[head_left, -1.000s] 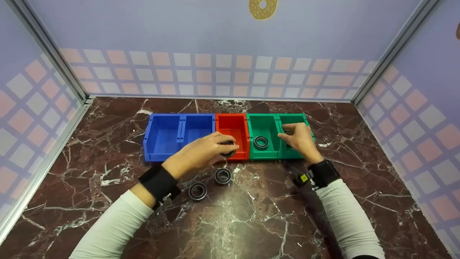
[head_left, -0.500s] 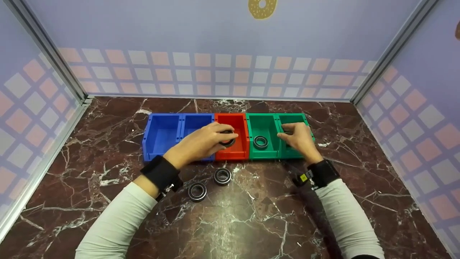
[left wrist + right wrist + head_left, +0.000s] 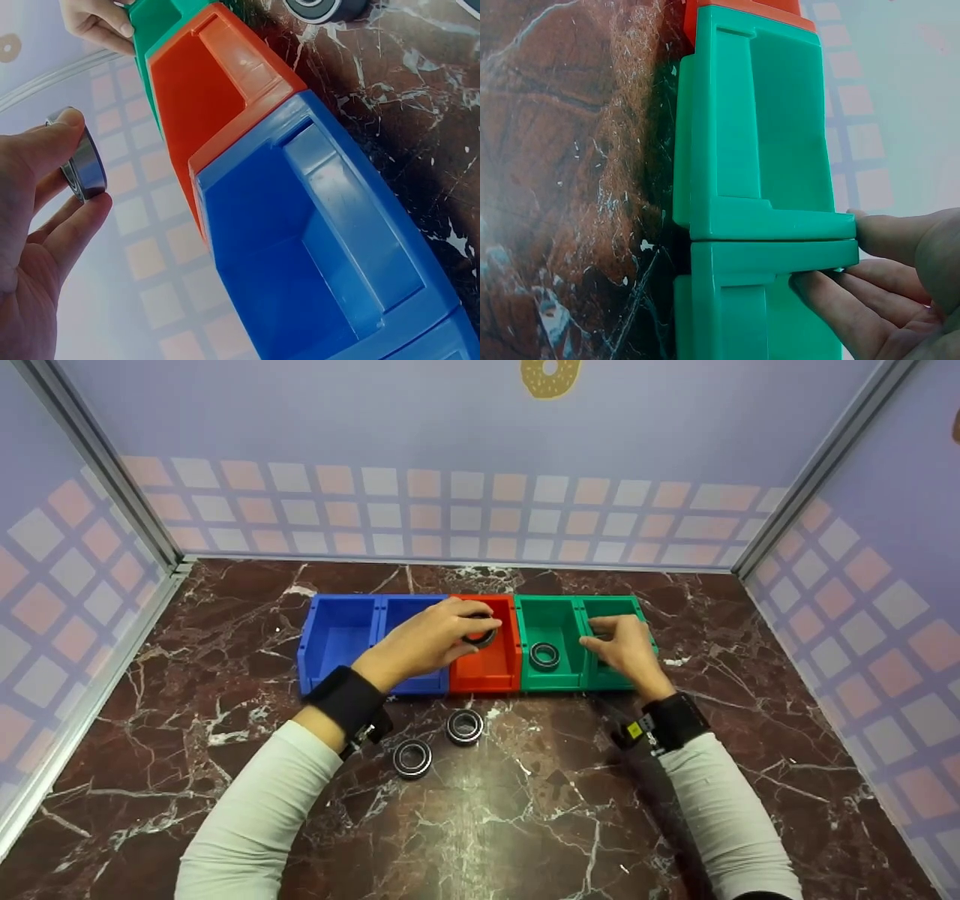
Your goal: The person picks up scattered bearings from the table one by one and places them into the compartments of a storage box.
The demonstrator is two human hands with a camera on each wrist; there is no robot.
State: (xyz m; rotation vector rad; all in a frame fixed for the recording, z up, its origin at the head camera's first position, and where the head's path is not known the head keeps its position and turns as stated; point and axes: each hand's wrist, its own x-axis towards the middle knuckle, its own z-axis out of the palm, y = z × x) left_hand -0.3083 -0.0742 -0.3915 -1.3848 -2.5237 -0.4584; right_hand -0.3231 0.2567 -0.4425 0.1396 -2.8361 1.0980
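My left hand [image 3: 427, 636] pinches a ball bearing [image 3: 91, 166] between thumb and fingers, holding it above the red bin [image 3: 484, 679]. The bearing's ring stands on edge in the left wrist view. My right hand [image 3: 628, 651] grips the adjoining walls of the two green bins [image 3: 780, 259], thumb on one side and fingers inside the rightmost bin. Another bearing [image 3: 544, 657] lies in the left green bin. Two more bearings rest on the table in front of the bins, one nearer [image 3: 412, 759] and one farther [image 3: 465, 727].
Two blue bins [image 3: 339, 649] continue the row to the left of the red one. The row stands on a dark marbled table [image 3: 540, 825]. Patterned panels [image 3: 465, 427] enclose the back and both sides.
My left hand has moved away from me and upward with the bearing, from the red bin's front edge towards its back. The right hand has stayed on the green bins.
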